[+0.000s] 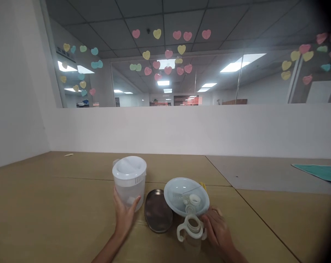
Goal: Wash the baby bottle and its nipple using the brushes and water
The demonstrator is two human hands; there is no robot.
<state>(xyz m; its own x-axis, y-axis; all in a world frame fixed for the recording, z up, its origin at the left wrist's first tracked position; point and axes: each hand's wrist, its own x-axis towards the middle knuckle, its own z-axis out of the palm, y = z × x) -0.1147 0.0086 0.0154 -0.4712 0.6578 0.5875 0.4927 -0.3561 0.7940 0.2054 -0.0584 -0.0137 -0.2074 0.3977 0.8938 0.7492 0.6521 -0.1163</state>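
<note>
My left hand [124, 216] is wrapped round the lower part of a white translucent plastic pitcher [129, 180] with a lid, standing upright on the wooden table [58, 212]. My right hand [218, 228] rests against a clear two-handled bottle [191, 233] with its top off, fingers curled at its right handle. Behind the bottle a pale blue bowl-shaped lid [186, 196] lies tilted with small white parts in it. A dark round metal tray [158, 215] lies between the pitcher and the bowl.
A white partition wall [182, 129] with a glass pane covered in paper hearts runs behind the table. A teal cloth [320, 171] lies at the far right. Something yellow [203, 186] peeks out behind the bowl. A small pale scrap [68, 155] lies at the far left.
</note>
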